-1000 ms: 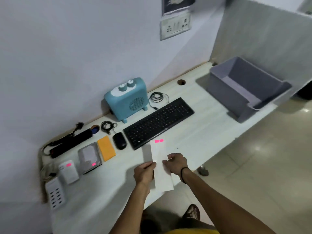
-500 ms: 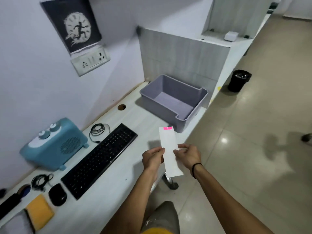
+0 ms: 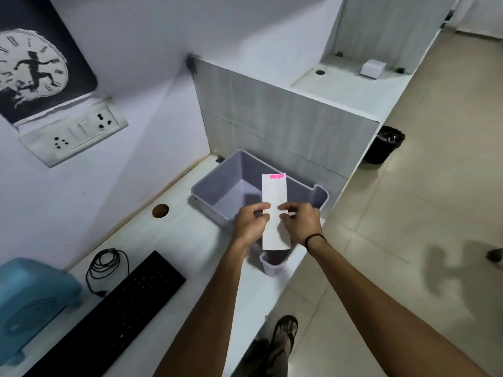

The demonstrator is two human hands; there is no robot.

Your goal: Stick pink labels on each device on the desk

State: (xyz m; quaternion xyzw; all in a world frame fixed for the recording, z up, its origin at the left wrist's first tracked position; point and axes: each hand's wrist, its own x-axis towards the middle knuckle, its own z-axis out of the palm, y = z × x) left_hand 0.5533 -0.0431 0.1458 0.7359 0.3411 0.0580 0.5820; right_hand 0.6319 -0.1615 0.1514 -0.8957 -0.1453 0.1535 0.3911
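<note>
A long white backing strip [image 3: 273,197] with two pink labels [image 3: 276,176] at its top end is held upright over the grey bin [image 3: 234,170]. My left hand [image 3: 251,220] pinches its left edge and my right hand [image 3: 300,223] pinches its right edge, both near the strip's middle. On the desk [image 3: 190,240] at the lower left lie a black keyboard [image 3: 114,311] and a blue heater-like device [image 3: 30,303]; neither shows a pink label here. The other devices are out of view.
A coiled black cable [image 3: 107,265] lies behind the keyboard. A cable hole [image 3: 160,210] is in the desk. A grey partition [image 3: 285,126] stands behind the bin. A wall socket [image 3: 73,134] and clock poster [image 3: 35,66] are on the wall. A black waste bin [image 3: 383,144] is on the floor.
The view has swung right and up, away from the labelled devices at the desk's left end. Both hands with the strip have moved over the grey bin.
</note>
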